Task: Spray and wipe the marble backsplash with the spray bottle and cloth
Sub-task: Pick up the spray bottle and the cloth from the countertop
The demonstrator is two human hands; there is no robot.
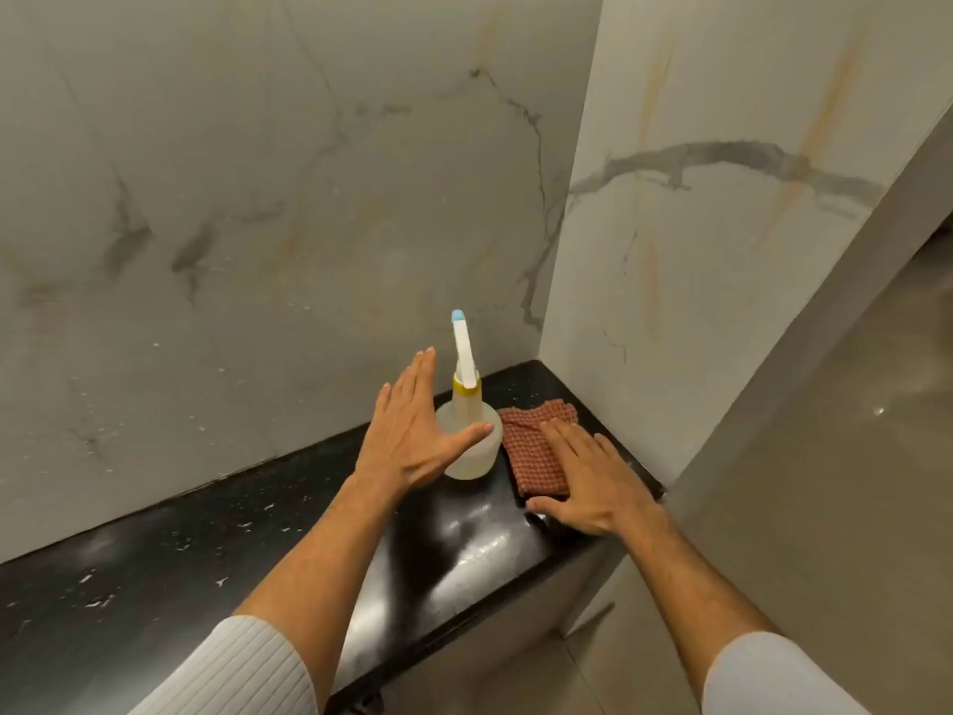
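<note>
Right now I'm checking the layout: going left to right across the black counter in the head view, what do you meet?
Left hand open beside the bottle → spray bottle standing upright → reddish cloth lying flat → right hand open, fingers on the cloth.

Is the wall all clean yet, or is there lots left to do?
Some droplets already speckle the marble backsplash. The left hand, open, reaches for the standing spray bottle; the right hand lies flat on the cloth. Wiping looks left to do.
</note>
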